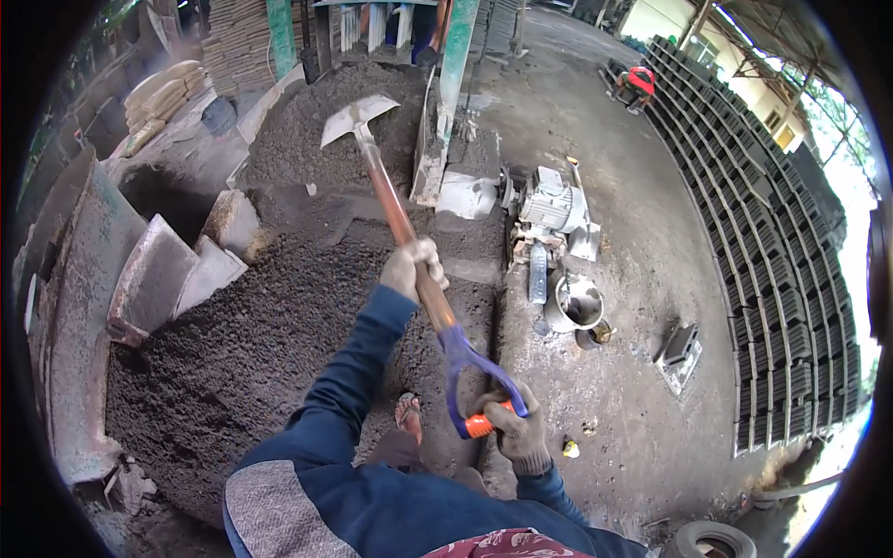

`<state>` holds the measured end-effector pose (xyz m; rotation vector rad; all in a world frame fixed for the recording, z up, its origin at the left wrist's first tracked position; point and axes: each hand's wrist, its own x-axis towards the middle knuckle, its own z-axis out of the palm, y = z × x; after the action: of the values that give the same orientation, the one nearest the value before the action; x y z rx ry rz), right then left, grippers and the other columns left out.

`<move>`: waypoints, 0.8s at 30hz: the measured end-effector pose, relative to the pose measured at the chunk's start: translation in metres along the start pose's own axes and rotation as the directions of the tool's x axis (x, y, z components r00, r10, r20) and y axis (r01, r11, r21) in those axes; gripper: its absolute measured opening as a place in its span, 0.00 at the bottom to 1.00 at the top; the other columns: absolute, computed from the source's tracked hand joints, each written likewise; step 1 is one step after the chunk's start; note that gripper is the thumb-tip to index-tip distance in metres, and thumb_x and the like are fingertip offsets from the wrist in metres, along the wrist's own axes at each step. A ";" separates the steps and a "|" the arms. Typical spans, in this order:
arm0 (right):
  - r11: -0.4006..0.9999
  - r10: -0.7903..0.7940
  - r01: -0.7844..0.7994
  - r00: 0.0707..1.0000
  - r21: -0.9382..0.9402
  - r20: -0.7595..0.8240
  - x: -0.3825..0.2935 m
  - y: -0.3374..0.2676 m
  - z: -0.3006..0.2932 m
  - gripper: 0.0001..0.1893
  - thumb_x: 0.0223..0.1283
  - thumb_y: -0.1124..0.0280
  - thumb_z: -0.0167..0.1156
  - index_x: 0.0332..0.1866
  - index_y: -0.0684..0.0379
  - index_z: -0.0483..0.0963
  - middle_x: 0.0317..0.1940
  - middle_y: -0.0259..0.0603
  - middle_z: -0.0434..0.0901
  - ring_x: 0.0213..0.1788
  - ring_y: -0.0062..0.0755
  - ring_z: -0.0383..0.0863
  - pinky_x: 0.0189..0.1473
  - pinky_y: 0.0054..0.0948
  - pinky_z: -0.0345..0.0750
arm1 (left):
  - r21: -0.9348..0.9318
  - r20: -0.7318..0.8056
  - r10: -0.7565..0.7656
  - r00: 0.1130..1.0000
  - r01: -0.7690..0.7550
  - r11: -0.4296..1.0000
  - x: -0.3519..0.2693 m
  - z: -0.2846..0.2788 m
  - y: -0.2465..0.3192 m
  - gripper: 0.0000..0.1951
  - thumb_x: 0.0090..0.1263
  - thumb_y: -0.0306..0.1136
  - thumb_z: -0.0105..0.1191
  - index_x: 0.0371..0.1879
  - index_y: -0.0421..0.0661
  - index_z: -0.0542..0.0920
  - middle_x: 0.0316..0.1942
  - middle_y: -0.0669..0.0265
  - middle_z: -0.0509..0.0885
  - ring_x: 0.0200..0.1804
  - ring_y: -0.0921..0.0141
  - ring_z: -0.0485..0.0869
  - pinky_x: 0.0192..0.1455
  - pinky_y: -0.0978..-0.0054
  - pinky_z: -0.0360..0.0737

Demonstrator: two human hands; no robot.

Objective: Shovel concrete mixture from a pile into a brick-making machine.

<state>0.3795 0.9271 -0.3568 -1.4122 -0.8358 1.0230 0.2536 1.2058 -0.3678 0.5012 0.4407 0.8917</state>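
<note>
A D-handle shovel [394, 199] slants away from me across the view. My gloved left hand [411, 268] is wrapped around its wooden shaft, near the middle. At the near end, my gloved right hand [515, 418] grips the orange bar of the purple D-grip [457, 349]. The shovel's metal blade [359, 118] lies over a heap of dark, gritty material [300, 143]; whether it touches the heap I cannot tell. Below my left arm spreads a larger bed of the same dark, damp-looking mix [251, 349].
To the right stand an electric motor [554, 199], a plastic bottle [537, 272], a bucket [575, 307] and a second shovel [584, 237]. Curved metal plates [157, 272] edge a dark pit at left. Stacked blocks [767, 258] line the far right, where a person in red [636, 84] bends over.
</note>
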 end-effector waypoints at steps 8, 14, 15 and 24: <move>0.598 -0.242 0.314 0.948 -0.738 0.207 -0.133 0.051 -0.074 0.13 0.39 0.72 0.55 0.33 0.59 0.80 0.33 0.49 0.79 0.33 0.47 0.80 0.36 0.35 0.77 | -0.006 -0.161 0.011 0.987 -0.012 1.000 -0.136 0.014 -0.122 0.14 0.53 0.23 0.56 0.34 0.46 0.67 0.19 0.64 0.73 0.17 0.65 0.74 0.19 0.63 0.74; 0.648 -0.203 0.291 0.957 -0.703 0.209 -0.208 0.073 -0.080 0.18 0.33 0.66 0.66 0.35 0.60 0.78 0.33 0.47 0.79 0.33 0.45 0.80 0.34 0.35 0.77 | 0.076 -0.233 -0.040 0.972 0.059 0.995 -0.189 0.009 -0.153 0.08 0.53 0.24 0.56 0.29 0.43 0.71 0.18 0.64 0.73 0.16 0.65 0.75 0.18 0.63 0.77; 0.650 -0.204 0.291 0.957 -0.702 0.207 -0.214 0.076 -0.079 0.18 0.33 0.66 0.66 0.35 0.60 0.78 0.33 0.47 0.79 0.33 0.45 0.80 0.34 0.35 0.77 | 0.109 -0.266 -0.025 0.964 0.056 0.992 -0.195 0.008 -0.154 0.07 0.54 0.24 0.56 0.28 0.41 0.72 0.17 0.64 0.73 0.16 0.65 0.75 0.18 0.63 0.77; 0.909 0.404 -0.416 0.893 0.025 0.200 -0.212 0.036 0.004 0.15 0.53 0.62 0.60 0.38 0.64 0.74 0.28 0.35 0.76 0.28 0.20 0.74 0.31 0.21 0.72 | 0.272 -0.206 -0.143 0.968 0.197 0.942 -0.198 -0.017 -0.076 0.07 0.58 0.33 0.54 0.25 0.44 0.72 0.20 0.66 0.72 0.20 0.68 0.75 0.24 0.64 0.79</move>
<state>0.2955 0.7296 -0.3674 -1.4829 -0.6412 1.5169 0.1815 1.0070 -0.3954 0.6422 0.7806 0.7100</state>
